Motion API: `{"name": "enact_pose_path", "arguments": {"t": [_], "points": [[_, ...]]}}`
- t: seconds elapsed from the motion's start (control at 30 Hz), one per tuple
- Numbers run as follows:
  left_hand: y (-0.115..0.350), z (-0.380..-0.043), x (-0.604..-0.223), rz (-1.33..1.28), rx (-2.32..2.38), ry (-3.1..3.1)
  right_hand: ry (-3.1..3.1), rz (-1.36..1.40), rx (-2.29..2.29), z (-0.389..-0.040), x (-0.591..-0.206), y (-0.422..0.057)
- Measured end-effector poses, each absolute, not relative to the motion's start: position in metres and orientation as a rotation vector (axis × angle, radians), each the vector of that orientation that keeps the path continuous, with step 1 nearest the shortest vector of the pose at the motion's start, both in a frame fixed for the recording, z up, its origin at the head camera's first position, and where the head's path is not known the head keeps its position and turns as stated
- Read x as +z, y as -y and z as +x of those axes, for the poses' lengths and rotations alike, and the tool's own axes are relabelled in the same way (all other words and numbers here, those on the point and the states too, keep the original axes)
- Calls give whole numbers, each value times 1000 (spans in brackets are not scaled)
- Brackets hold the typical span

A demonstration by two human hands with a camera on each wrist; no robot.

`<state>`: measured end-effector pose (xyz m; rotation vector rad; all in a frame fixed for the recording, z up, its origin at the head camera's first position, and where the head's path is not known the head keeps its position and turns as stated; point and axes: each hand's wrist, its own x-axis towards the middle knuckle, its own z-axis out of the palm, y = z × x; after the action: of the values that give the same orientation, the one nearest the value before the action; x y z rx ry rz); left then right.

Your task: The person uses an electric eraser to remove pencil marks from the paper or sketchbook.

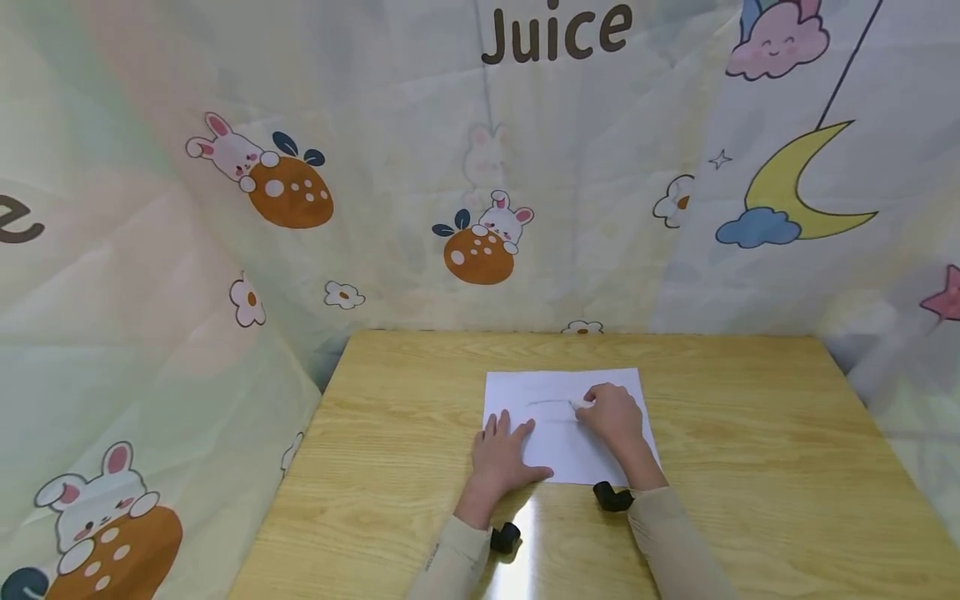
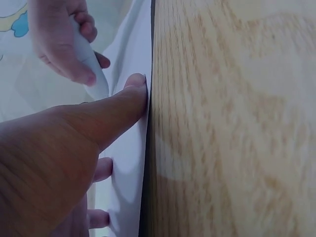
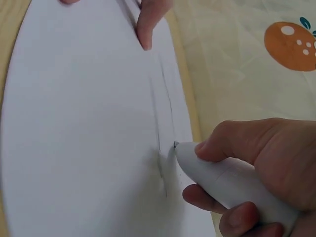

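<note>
White pen on paper: a slipping sheet or a wandering line are the risks.

In the head view, the paper lies on the table, the left hand spread wide on its left side, the right hand pinching the pen over its upper part. In the left wrist view, the left thumb's tip rests at the paper's near edge; too light a press there might let the pen's drag turn the sheet. In the right wrist view, the pen's tip is at the end of one of two thin, close-set lines; a slight wrist tilt could make them meet. Whether the right palm touches the paper, risking smudges, I cannot tell.
</note>
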<state>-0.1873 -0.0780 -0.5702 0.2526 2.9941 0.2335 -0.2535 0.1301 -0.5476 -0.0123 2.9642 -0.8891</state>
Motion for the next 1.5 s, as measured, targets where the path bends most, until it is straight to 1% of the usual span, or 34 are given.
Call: {"name": "enact_pose_path", "arguments": {"t": [0.13,0.3,0.5,1.0,1.2,1.37,1.5], "points": [[77,-186,-571,258,232,-2976,-2946,36,-882,-248,-550,-132],[76,-188,-572,261,243,-2992,-2980,-28,-907,-252,-551,-130],[75,-189,-574,264,226,-2980,-2951,-8,-873,-249,-549,-131],[75,-193,-568,251,202,-2979,-2969,-67,-839,-263,-543,-126],[75,-190,-568,249,199,-2962,-2945,-38,-836,-258,-546,-128],[76,-190,-569,257,182,-2975,-2970,-75,-851,-261,-547,-126],[77,-191,-568,262,192,-2971,-2957,-50,-815,-261,-545,-125]]}}
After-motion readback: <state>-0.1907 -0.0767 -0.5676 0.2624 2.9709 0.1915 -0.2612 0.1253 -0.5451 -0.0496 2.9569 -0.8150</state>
